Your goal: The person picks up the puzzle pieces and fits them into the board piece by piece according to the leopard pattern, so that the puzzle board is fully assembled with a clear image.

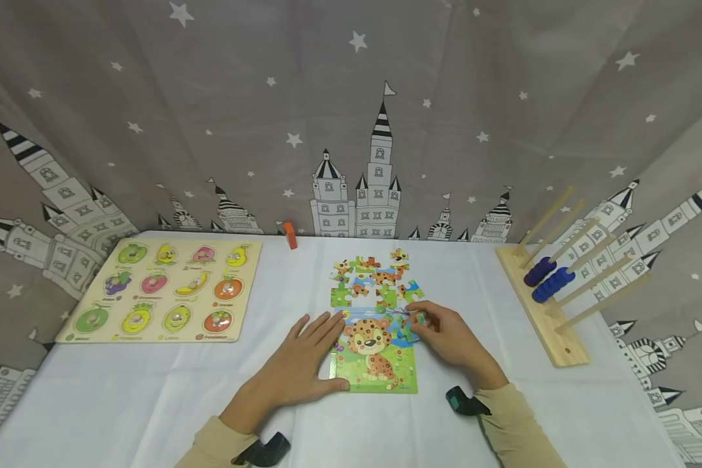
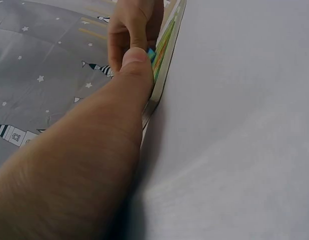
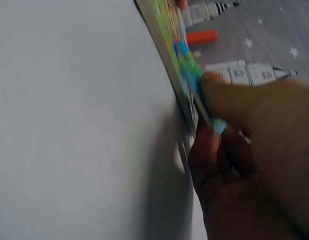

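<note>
A leopard jigsaw puzzle board point(image 1: 377, 357) lies on the white table in front of the person. The left hand point(image 1: 304, 361) rests along its left edge with straight fingers, thumb at the lower corner; in the left wrist view its thumb point(image 2: 135, 62) touches the board's side. The right hand point(image 1: 453, 338) pinches a blue-and-green jigsaw piece point(image 1: 407, 331) at the board's upper right. In the right wrist view that piece point(image 3: 192, 67) is tilted between thumb and fingers, beside the board's edge. Several loose jigsaw pieces point(image 1: 387, 296) lie just beyond the board.
A wooden fruit peg puzzle point(image 1: 175, 292) lies on the left. On the right stands a wooden peg rack point(image 1: 541, 312) with purple and blue rings on two pegs. An orange block point(image 1: 290, 235) sits near the back edge, before a grey castle-print curtain point(image 1: 351, 97).
</note>
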Action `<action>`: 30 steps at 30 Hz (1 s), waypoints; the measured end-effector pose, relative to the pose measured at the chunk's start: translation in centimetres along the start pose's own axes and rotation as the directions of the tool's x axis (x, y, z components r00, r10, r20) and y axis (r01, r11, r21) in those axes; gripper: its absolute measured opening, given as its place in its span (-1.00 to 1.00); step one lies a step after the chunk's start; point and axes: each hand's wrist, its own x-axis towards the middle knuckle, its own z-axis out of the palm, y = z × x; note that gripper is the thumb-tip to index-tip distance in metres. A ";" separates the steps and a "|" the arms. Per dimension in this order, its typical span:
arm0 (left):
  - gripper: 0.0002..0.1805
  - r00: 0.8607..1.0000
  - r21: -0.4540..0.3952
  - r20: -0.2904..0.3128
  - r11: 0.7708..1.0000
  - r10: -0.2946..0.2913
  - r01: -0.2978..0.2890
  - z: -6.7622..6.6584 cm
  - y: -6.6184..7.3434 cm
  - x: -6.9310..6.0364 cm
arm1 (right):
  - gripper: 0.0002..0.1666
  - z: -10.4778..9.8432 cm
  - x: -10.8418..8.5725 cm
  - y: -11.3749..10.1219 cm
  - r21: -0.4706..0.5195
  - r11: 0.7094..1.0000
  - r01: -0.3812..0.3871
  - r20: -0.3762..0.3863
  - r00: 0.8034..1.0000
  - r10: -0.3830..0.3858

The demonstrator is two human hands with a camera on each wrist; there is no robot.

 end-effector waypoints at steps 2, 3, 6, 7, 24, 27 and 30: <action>0.17 1.000 -0.003 -0.005 1.000 -0.006 0.006 -0.1 0.0 0.0 | -0.57 0.4 0.2 -0.6 -0.071 0.996 0.046 0.027 0.999 -0.044; 0.16 1.000 -0.006 -0.006 1.000 -0.006 0.006 -0.1 0.0 0.0 | -0.55 0.6 0.2 -0.9 -0.094 0.994 0.064 0.025 0.998 -0.062; 0.16 1.000 -0.013 -0.003 1.000 -0.004 0.004 -0.1 0.0 0.0 | -0.49 1.0 0.2 -1.5 -0.142 0.987 0.081 -0.012 0.996 -0.084; 0.16 1.000 -0.014 -0.001 1.000 -0.003 0.003 -0.1 0.0 0.0 | -0.47 1.1 0.1 -1.6 -0.155 0.985 0.079 -0.020 0.996 -0.083; 0.16 1.000 -0.012 0.012 1.000 0.001 -0.001 -0.5 0.0 0.0 | -0.53 1.3 0.2 -2.1 -0.289 0.944 0.156 0.055 0.988 -0.146; 0.16 1.000 -0.010 0.013 1.000 0.009 -0.009 -0.4 -0.1 -0.1 | -0.54 1.3 0.3 -2.1 -0.277 0.948 0.155 0.056 0.988 -0.145; 0.17 1.000 -0.011 0.015 1.000 0.013 -0.013 -0.3 -0.1 -0.1 | -0.56 1.4 0.3 -2.2 -0.269 0.954 0.131 0.043 0.991 -0.124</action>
